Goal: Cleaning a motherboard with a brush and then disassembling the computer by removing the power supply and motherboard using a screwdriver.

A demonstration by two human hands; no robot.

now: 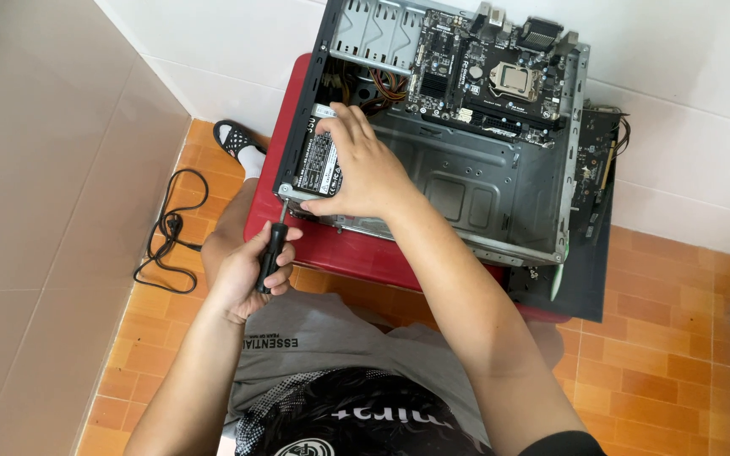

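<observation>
An open grey computer case [466, 181] lies on its side on a red stool [340, 249]. My left hand [251, 270] grips a black-handled screwdriver [272, 253], its tip at the case's near left corner. My right hand [361, 165] rests flat on the power supply [318, 160] in that corner, fingers spread over its label. A green motherboard [483, 72] sits in the far part of the case.
A black side panel [580, 270] leans against the case's right side. A black power cable [166, 228] lies coiled on the orange tiled floor at left. White tiled walls stand at left and behind. My sandalled foot [238, 139] is beside the stool.
</observation>
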